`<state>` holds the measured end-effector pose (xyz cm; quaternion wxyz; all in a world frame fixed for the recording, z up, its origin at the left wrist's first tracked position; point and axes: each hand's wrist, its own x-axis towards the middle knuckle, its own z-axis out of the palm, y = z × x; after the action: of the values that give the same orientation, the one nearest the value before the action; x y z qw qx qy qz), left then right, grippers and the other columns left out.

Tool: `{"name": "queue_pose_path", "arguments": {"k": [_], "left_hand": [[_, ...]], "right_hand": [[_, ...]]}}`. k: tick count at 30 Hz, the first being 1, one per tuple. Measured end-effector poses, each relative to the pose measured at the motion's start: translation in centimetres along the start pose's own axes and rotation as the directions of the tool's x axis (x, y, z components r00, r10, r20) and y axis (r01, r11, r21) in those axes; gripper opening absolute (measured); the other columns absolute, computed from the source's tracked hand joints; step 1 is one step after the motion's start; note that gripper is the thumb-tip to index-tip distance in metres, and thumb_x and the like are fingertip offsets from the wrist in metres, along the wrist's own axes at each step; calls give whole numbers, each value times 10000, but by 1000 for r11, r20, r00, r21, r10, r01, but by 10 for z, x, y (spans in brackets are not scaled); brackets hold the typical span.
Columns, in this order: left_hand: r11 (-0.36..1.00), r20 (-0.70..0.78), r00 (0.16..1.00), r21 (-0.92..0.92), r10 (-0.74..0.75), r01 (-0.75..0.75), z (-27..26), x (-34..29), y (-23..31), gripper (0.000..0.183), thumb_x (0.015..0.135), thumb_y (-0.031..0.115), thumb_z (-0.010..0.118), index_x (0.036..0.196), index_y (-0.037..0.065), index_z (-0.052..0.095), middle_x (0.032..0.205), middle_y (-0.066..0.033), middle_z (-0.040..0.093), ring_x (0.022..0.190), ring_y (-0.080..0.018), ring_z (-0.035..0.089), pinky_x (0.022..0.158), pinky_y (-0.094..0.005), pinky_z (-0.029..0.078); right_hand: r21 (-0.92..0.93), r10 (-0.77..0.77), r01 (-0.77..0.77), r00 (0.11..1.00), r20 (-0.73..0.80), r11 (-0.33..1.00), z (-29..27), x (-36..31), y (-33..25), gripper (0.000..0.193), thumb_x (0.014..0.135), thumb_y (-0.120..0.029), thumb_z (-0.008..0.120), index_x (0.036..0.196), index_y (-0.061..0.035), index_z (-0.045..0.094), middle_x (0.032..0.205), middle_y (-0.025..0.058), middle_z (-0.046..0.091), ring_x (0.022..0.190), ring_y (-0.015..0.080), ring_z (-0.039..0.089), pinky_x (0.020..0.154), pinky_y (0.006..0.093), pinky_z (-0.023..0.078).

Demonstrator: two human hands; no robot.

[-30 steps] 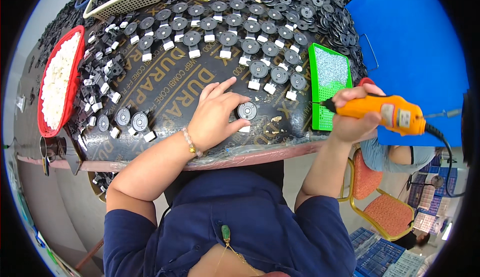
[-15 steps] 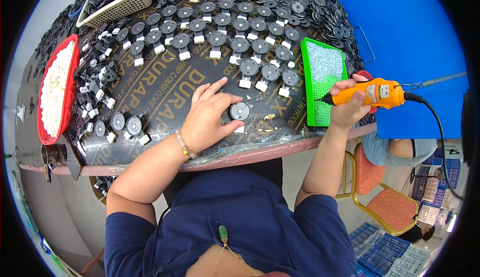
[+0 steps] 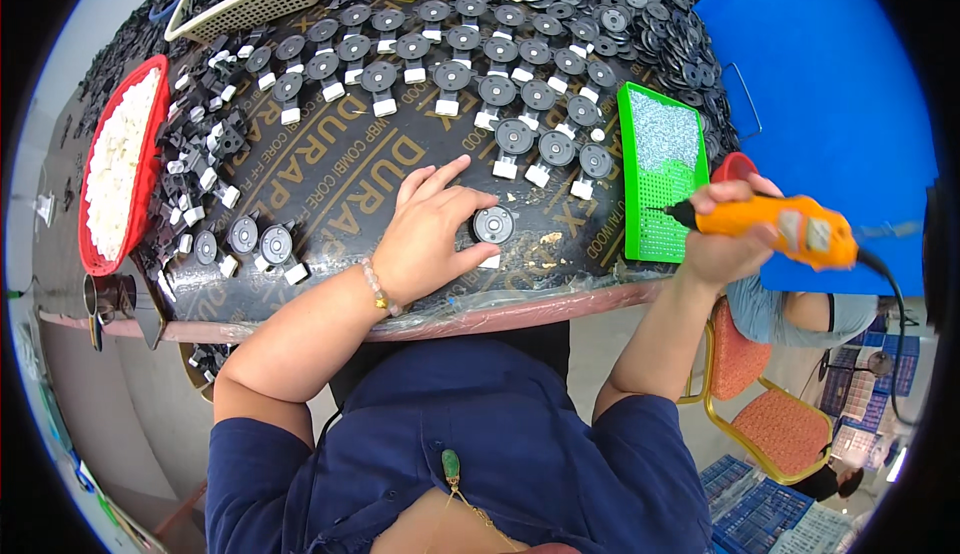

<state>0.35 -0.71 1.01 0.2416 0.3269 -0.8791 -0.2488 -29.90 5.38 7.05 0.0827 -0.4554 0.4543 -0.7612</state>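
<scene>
In the head view, the fingers of the left hand (image 3: 425,229) spread just wide enough to hold a black wheel piece (image 3: 492,224) by its edges on the bench (image 3: 440,144), maybe to keep it still. The right hand (image 3: 727,239) had its fingers curled around an orange electric screwdriver (image 3: 790,232), its tip over a green tray (image 3: 655,246). The dark bench had gold letters (image 3: 373,186), and a red chair (image 3: 780,429) stood to the right.

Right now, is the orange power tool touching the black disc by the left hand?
Apart. The head view shows tabletop between the black disc and the orange power tool, whose tip is over at the green tray.
</scene>
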Motion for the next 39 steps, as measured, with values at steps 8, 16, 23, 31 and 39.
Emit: {"name": "queue_pose_path", "arguments": {"k": [8, 16, 23, 31, 39], "left_hand": [[999, -1, 1000, -30, 25, -25, 3, -1, -1, 481, 713, 230, 825, 1145, 100, 657, 1114, -73, 677, 1364, -302, 426, 1121, -497, 252], [999, -34, 999, -41, 28, -29, 3, -2, -3, 457, 700, 251, 829, 1105, 112, 671, 1057, -70, 687, 1345, -301, 441, 1118, -489, 252], [999, -25, 999, -32, 32, -33, 3, -1, -1, 450, 692, 262, 832, 1087, 108, 681, 1030, -69, 685, 1339, -298, 446, 1116, -484, 255], [999, -55, 998, -35, 25, -27, 3, -1, 1, 461, 687, 280, 838, 1089, 117, 683, 1084, -43, 671, 1340, -295, 441, 1112, -496, 261], [973, -98, 975, -99, 201, -211, -4, -2, 3, 327, 703, 236, 830, 1004, 177, 716, 1073, 27, 667, 1318, -251, 473, 1088, -480, 270]], "right_hand": [[469, -171, -66, 879, 444, 881, 75, -62, -28, 809, 824, -750, 523, 1180, -30, 431, 797, 114, 640, 592, 177, 606, 561, 322, 516], [328, 37, -279, 809, 586, 902, 96, -79, -17, 744, 831, -719, 542, 1115, -46, 400, 780, 117, 635, 585, 174, 602, 580, 321, 528], [247, 116, -333, 777, 618, 910, 101, -83, -18, 727, 828, -725, 540, 1092, -62, 407, 772, 110, 631, 592, 173, 606, 595, 317, 535], [349, 37, -282, 822, 568, 893, 96, -82, -13, 725, 838, -714, 543, 1102, -51, 416, 773, 122, 634, 576, 179, 603, 546, 319, 521], [551, -184, -143, 849, 495, 822, 99, -73, -19, 746, 865, -722, 495, 1165, -43, 421, 790, 130, 632, 533, 177, 571, 504, 308, 502]]}}
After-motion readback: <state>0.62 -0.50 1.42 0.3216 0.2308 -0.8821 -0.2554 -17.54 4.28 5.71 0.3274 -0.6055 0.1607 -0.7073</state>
